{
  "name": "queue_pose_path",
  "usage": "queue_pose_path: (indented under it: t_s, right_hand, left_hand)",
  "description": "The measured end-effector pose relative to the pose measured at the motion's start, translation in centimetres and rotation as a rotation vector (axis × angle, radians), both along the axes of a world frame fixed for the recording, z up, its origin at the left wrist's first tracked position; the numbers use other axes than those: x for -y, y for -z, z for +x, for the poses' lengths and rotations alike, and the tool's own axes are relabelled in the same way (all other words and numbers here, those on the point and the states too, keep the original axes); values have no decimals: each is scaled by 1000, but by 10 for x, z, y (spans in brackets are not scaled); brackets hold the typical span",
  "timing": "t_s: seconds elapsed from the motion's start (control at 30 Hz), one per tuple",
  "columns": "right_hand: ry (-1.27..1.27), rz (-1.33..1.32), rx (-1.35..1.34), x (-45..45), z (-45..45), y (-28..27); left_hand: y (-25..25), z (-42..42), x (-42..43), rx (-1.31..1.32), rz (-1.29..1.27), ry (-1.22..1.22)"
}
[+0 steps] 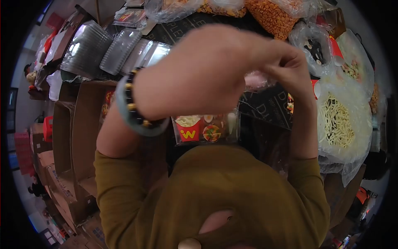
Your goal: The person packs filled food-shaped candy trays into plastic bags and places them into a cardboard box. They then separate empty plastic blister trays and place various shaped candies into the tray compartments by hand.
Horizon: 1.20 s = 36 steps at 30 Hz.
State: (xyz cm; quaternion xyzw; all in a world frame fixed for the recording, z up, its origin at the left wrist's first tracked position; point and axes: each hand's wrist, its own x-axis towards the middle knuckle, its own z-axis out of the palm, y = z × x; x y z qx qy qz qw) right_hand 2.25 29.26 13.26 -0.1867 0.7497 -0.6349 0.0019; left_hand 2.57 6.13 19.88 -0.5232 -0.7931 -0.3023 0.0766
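My left hand (211, 62), with a pale bangle and a dark beaded bracelet at the wrist, reaches across to the right, its back towards me. Its fingers are blurred and mostly hidden where they meet my right hand (292, 68). The right fingers are closed in a pinch; what they hold is hidden. Just below the hands shows a pinkish thing in clear plastic (258, 81), partly covered. Beneath my left wrist lies a clear pack (209, 129) with a red fries box marked with a yellow W and other small play-food pieces.
Clear plastic trays (88, 47) are stacked at the left, above an open cardboard box (85, 120). Along the back lies a bag of orange pieces (271, 18). At the right sit a bag of pale fries-like strips (338, 122) and a bag of dark-and-white pieces (314, 47).
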Motion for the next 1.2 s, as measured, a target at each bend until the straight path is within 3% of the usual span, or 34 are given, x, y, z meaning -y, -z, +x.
queue_pose_path:
  t_s: [0.07,0.17,0.27,0.33,0.4,0.43,0.53,0.63,0.77,0.87,0.97,1.0,1.07,1.1,1.17,1.2]
  right_hand:
    - [-65,-217,-125,19,0,-27]
    - [-86,-398,-8,39,8,-33]
    - [-70,-373,198,53,1,3]
    - [-7,-370,318,49,-18,33]
    - [373,-218,-61,58,-40,62]
    - [386,-131,-73,59,-36,61]
    - [181,257,-621,86,-27,58]
    - [73,639,-976,108,-34,61]
    - [-21,772,-1087,120,-41,71]
    - [-28,766,-992,123,-45,77]
    - [92,196,-313,116,-50,78]
    - [108,-133,-107,103,-60,79]
    - [193,-60,-162,73,-61,65]
    - [196,179,-185,75,-49,60]
    - [61,509,-835,84,-45,75]
    - [49,598,-947,93,-39,72]
  left_hand:
    - [-32,-4,29,-40,80,-188]
    - [-7,-8,48,119,469,-186]
    - [56,0,54,923,777,-287]
    - [105,-12,54,1095,927,-354]
    - [137,-19,51,1171,993,-447]
    - [147,-23,49,1190,989,-497]
    - [151,-20,51,1307,970,-497]
    - [156,-18,51,1296,944,-357]
    - [163,-17,64,1366,836,-277]
    - [159,-13,62,1387,812,-324]
    - [155,-10,56,1393,881,-371]
    - [156,-10,57,1404,892,-389]
    - [157,-9,59,1429,925,-396]
    - [156,-10,59,1447,939,-380]
    - [157,-12,57,1479,936,-322]
    - [158,-14,58,1488,931,-281]
